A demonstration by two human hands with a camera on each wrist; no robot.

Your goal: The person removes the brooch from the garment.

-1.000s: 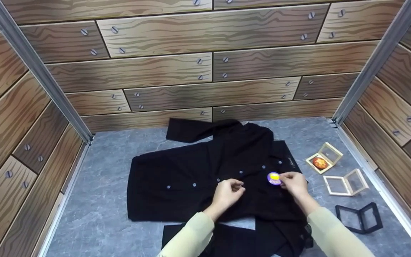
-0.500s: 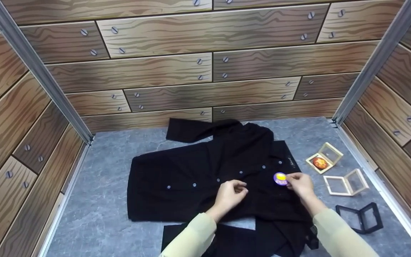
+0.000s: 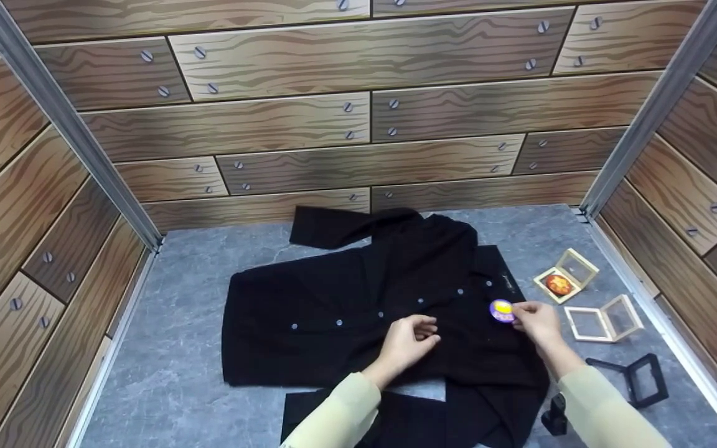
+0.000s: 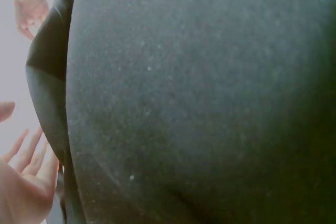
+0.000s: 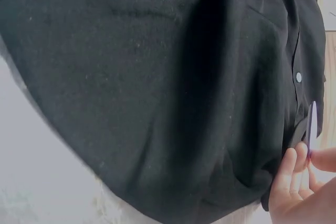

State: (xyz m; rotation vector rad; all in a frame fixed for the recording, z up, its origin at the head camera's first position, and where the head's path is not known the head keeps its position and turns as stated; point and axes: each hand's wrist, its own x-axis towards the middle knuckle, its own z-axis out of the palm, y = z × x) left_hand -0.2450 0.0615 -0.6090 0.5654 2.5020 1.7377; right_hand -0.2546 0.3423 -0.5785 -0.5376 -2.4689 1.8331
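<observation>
Across the grey bench (image 3: 178, 323), a black shirt (image 3: 309, 292) lay spread out. To its right, a black frame (image 3: 632, 384), a pale wooden frame (image 3: 609, 325) and a gold frame (image 3: 546, 290) stood open. Over the shirt, your left hand (image 3: 407, 342) curved loosely, thumb and fingers slightly apart; your right hand (image 3: 539, 322) pinched the purple-and-yellow badge (image 3: 501, 310) by its edge. An orange disc (image 3: 559, 285) sat in the gold frame.

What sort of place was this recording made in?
Probably a purpose-built recording booth: brown wood-plank-patterned walls enclose three sides, grey metal corner posts join them, and a black buttoned shirt lies spread on a flat grey marbled surface.
</observation>
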